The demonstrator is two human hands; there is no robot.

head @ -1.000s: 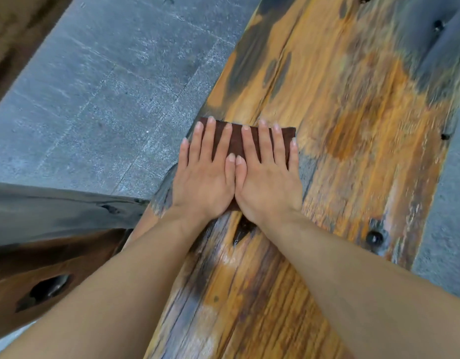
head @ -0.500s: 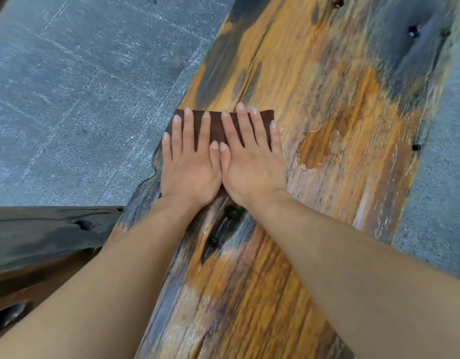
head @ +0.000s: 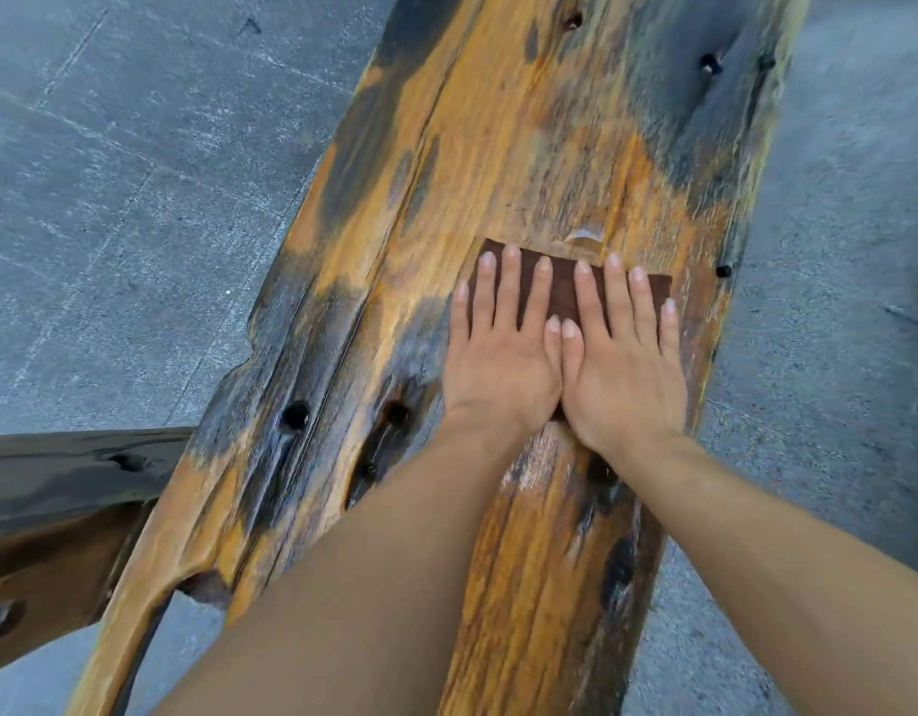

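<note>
left hand (head: 503, 364) | right hand (head: 622, 374) | flat, spread on brown sheet (head: 563, 292); shifted rightward across plank (head: 446, 173)

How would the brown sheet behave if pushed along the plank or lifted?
The brown sheet lies thin and flat, so it probably bends limply when lifted and weighs little. Pressed under the left hand and right hand, it likely drags rather than slips on the rough-grained plank.
</note>
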